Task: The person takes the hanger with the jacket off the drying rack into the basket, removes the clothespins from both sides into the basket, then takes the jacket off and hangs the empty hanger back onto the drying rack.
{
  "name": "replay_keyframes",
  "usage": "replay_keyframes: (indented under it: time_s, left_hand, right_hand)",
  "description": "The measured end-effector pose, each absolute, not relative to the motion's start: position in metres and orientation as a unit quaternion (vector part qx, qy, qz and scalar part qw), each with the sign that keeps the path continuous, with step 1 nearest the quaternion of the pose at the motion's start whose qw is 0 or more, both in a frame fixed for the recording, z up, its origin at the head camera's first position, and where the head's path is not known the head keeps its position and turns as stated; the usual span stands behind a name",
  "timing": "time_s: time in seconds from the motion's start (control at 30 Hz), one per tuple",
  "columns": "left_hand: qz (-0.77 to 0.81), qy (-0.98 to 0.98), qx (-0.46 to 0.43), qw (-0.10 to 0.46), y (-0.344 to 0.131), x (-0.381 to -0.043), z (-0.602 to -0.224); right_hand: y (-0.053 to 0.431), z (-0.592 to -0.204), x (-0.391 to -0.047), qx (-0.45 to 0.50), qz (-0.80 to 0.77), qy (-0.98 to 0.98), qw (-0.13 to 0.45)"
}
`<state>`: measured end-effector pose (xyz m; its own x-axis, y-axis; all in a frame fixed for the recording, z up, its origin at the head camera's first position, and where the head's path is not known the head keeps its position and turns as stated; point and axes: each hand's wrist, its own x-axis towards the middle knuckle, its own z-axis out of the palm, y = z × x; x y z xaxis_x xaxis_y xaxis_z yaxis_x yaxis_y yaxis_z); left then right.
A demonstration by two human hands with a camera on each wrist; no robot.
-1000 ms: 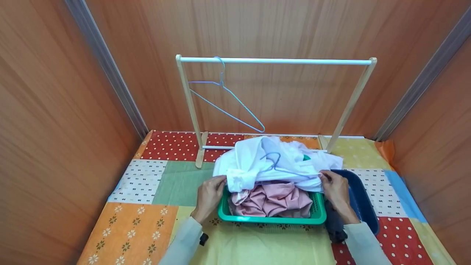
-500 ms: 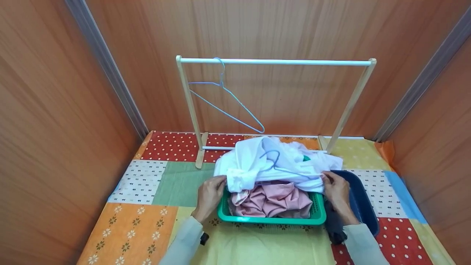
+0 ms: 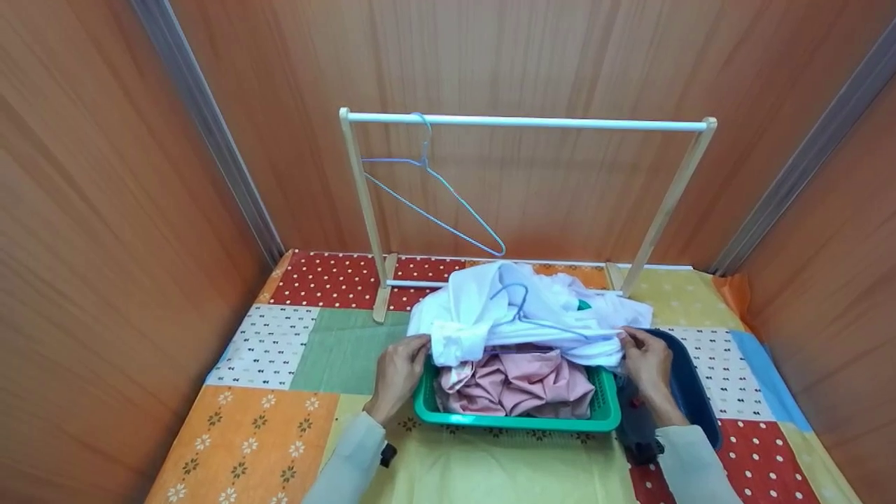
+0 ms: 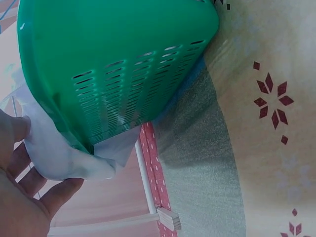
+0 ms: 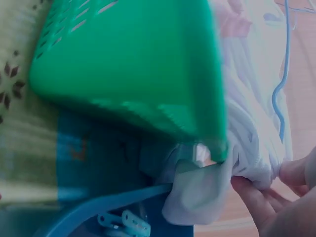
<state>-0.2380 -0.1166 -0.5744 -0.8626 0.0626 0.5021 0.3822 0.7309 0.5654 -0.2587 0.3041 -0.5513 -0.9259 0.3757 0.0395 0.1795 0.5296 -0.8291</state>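
Note:
A white garment [image 3: 462,294] lies bunched over the far part of a green basket [image 3: 518,422]. My left hand [image 3: 399,371] pinches its left edge by the basket's side; in the left wrist view the fingers [image 4: 61,192] and thumb close on the white cloth. At the other side my right hand [image 3: 647,364] pinches the garment's right edge, and the right wrist view shows thumb and fingertips on a gathered fold. A blue hanger [image 3: 521,308] rests on the garment, hook upward, its lower part largely covered. Crumpled pink cloth [image 3: 525,381] fills the basket's near part.
Behind the basket stands a wooden rack with a white bar [image 3: 560,122], from which another blue hanger [image 3: 465,203] hangs at the left. A dark blue tray [image 3: 689,392] sits right of the basket, under my right forearm. Wood-patterned panels enclose the patchwork cloth [image 3: 336,350].
My right hand has moved slightly right, drawing the garment's edge with it. The hanger's hook has shifted a little left. My left hand stays in place.

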Motion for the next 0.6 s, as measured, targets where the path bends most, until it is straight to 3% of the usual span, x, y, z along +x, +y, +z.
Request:
replay_keyframes:
  time_s: [0.4, 0.6]
  left_hand:
    - [-0.360, -0.898, -0.111, 0.228, -0.117, -0.237, -0.577]
    - [-0.356, -0.896, -0.117, 0.239, -0.117, -0.237, -0.579]
  right_hand:
    - [0.311, -0.542, -0.260, -0.184, 0.679, -0.710, 0.030]
    - [0.318, -0.545, -0.260, -0.180, 0.817, -0.547, -0.036]
